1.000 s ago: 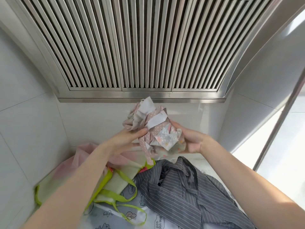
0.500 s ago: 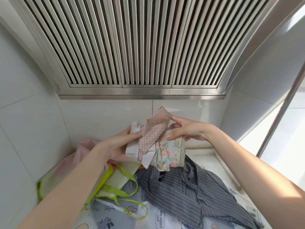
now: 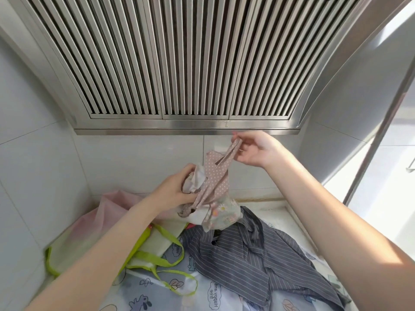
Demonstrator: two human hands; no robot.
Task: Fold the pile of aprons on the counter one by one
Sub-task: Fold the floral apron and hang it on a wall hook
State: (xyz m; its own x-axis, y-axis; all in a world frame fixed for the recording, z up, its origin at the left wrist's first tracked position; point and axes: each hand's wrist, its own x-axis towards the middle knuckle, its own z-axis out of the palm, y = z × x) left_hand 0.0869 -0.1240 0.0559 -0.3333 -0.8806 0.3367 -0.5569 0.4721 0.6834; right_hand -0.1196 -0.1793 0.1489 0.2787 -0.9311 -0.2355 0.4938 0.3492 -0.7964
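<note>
We are holding a bunched floral apron (image 3: pixel 219 213) in the air above the counter's (image 3: pixel 275 212) back edge, its pink polka-dot strap (image 3: pixel 226 157) running up and to the right. Our left hand (image 3: pixel 174 190) is gripping the bundle with curled fingers; our right hand (image 3: pixel 253 150) is pinching the strap's upper end. A grey striped apron (image 3: pixel 251 259), a lime-trimmed apron (image 3: pixel 155 250) and a cartoon-print apron (image 3: pixel 179 295) are lying below. A steel range hood (image 3: pixel 179 63) is hanging over the white tiled wall (image 3: pixel 134 162).

Both forearms are bare up to the frame's edge, and the left hand (image 3: pixel 173 189) and right hand (image 3: pixel 258 151) wear no gloves.
</note>
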